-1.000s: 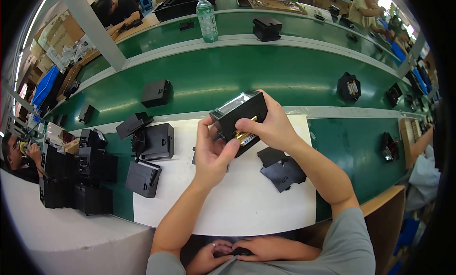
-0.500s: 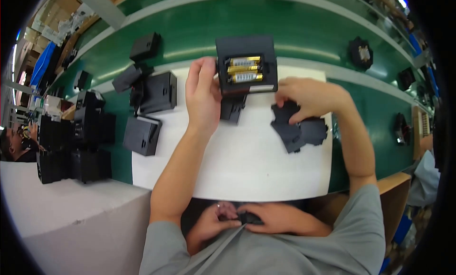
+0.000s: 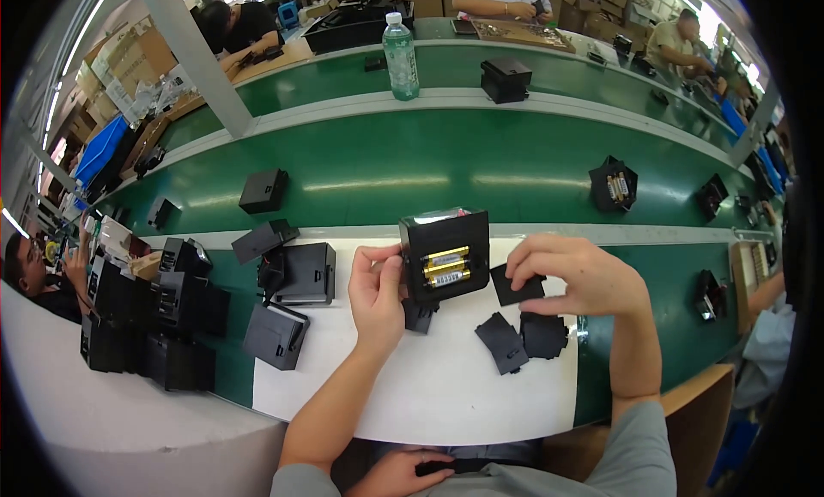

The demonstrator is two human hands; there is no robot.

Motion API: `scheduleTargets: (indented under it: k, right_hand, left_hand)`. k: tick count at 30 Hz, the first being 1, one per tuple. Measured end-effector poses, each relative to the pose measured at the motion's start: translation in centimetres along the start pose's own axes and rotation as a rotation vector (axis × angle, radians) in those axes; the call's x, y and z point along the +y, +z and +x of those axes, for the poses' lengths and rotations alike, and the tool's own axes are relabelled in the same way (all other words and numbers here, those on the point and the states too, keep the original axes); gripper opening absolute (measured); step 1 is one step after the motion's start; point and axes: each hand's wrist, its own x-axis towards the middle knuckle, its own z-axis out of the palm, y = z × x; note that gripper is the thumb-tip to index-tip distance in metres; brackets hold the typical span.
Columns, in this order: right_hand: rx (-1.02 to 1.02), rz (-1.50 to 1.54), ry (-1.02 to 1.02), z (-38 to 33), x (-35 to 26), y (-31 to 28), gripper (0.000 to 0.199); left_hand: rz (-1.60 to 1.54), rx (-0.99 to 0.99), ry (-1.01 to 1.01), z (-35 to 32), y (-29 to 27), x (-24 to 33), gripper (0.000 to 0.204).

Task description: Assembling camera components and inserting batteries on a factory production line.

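Observation:
My left hand (image 3: 378, 295) grips a black plastic battery box (image 3: 446, 278) by its left side, above the white work sheet (image 3: 412, 394). Gold-and-silver batteries (image 3: 446, 267) lie in the open compartment, which faces me. To the right of the box, the bent fingers of my right hand (image 3: 575, 278) pinch a flat black cover plate (image 3: 508, 288). Below that hand, more black cover plates (image 3: 502, 342) lie loose on the sheet. Behind my left hand, a small black part (image 3: 419, 317) is partly hidden.
Black boxes (image 3: 300, 274) lie at the sheet's left; others (image 3: 154, 312) are stacked beyond. A battery-filled box (image 3: 613, 185) sits on the green bench (image 3: 386, 175). A bottle (image 3: 400, 59) stands behind. Another hand (image 3: 399, 473) shows at the bottom; whose, I cannot tell. Several people work around.
The view has tilted up, showing more of the far benches. My right hand has lifted a cover plate off the pile. My left hand still holds the battery box, now turned slightly.

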Motion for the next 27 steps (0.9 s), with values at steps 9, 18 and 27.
scheduleTargets:
  k: [9, 18, 27]
  right_hand:
    - [0.356, -0.071, -0.166, 1.6, -0.7, 1.9, 0.027]
    - [0.364, -0.315, -0.337, 2.0, 0.8, 4.4, 0.024]
    - [0.424, -0.447, -0.263, 2.6, 0.4, 5.7, 0.021]
  left_hand:
    - [-0.069, -0.055, 0.153, -0.5, -0.2, -0.9, 0.010]
    - [0.027, -0.093, 0.159, -1.3, 0.0, -0.5, 0.009]
    - [-0.121, -0.024, 0.033, -0.7, -0.3, -0.5, 0.011]
